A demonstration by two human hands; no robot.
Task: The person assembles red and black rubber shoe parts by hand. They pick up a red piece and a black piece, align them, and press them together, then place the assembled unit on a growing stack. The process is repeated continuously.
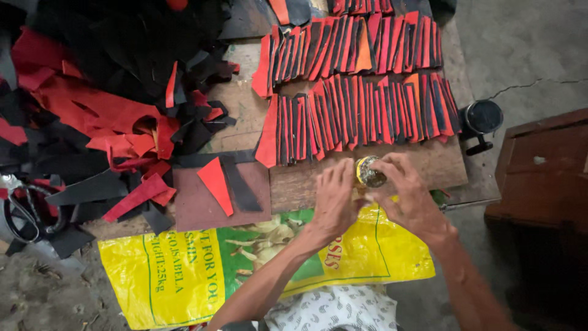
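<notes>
- Glinting metal marks the centre of things: a small round tin with a shiny, yellowish top sits between the two hands, at the near edge of the wooden worktop.
- The left hand curls around the tin's left side, fingers bent and closed against it; the right hand comes in from the right, thumb and fingers pinched on its rim. Both hands have hold of it, and neither is clearly nearer.
- The tin stands upright, its round top facing the camera, so it has no long axis to speak of; it lies right at the fingertips of both hands, slightly beyond the palms.
- What is inside the tin cannot be told: the top shows only a mottled shine.
- Just beyond the tin, two rows of narrow red and black strips lie overlapped like tiles across the worktop, running left to right.
- Left of the hands, a brown board carries one red triangle-like piece beside a black strip.
- Further left, a loose heap of red and black offcuts spreads over the worktop, with scissors at its near edge.
- Under the forearms lies a yellow and green woven sack.
- To the right, a dark round container stands at the worktop's edge, its contents not visible.
</notes>
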